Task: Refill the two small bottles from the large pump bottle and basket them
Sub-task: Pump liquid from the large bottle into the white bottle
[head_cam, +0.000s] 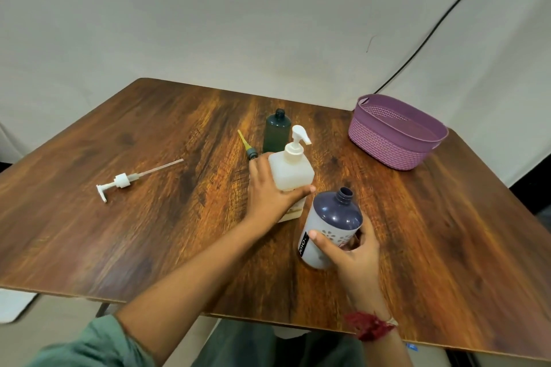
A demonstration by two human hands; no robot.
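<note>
Head view looked down on a wood-grain counter (149,134) set against a pale wall. The left grip (272,192) was wrapped around the side of a white translucent bottle (293,171) that stood upright near the middle of the counter, thumb curled across its near face and fingers behind it; a white spray top was fitted on this bottle and a thin yellowish layer showed at its bottom. The right grip (354,250) held the large dark purple bottle (331,225) just beside and nearer than the white one, thumb pressed on its pale printed label and fingers curled around the far side. That bottle was tilted, its neck open with no pump on it; whether its base touched the counter I could not tell. Its white pump head (119,182), with its long clear tube, lay flat well off to the left. Just behind the white bottle stood a small dark green bottle (277,134), upright and uncapped, and a yellow nozzle cap (247,144) lay on the counter to its left. A purple woven-pattern basket (384,143) sat at the far right corner, apart from the bottles. A red thread band (369,326) circled the right wrist, a green sleeve (95,343) covered the left upper arm, and a black cable (447,16) ran down the wall.
</note>
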